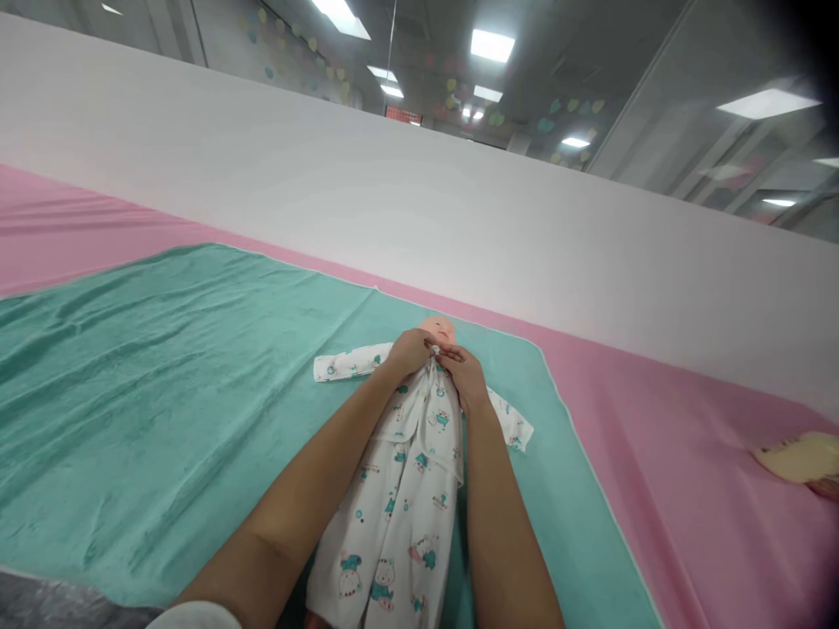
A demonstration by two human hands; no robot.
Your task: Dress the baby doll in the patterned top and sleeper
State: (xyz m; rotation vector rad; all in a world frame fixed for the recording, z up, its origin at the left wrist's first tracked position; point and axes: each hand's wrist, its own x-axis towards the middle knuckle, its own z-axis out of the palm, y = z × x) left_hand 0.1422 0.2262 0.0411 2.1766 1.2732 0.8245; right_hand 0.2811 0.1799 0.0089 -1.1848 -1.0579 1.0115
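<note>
A baby doll lies on its back on a green blanket, its head toward the wall. It wears a white baby jacket and white trousers, both printed with small bears in green. At the doll's neck, my left hand pinches the jacket's collar from the left side. My right hand pinches the collar from the right, its fingertips close to those of the left. A small bit of white cloth shows between them. Below the collar the jacket's front edges part slightly. Both sleeves spread outward.
Under the blanket lies a pink mat. A white low wall with glass above it stands behind the doll. At the far right edge is a cream-coloured object that I cannot make out.
</note>
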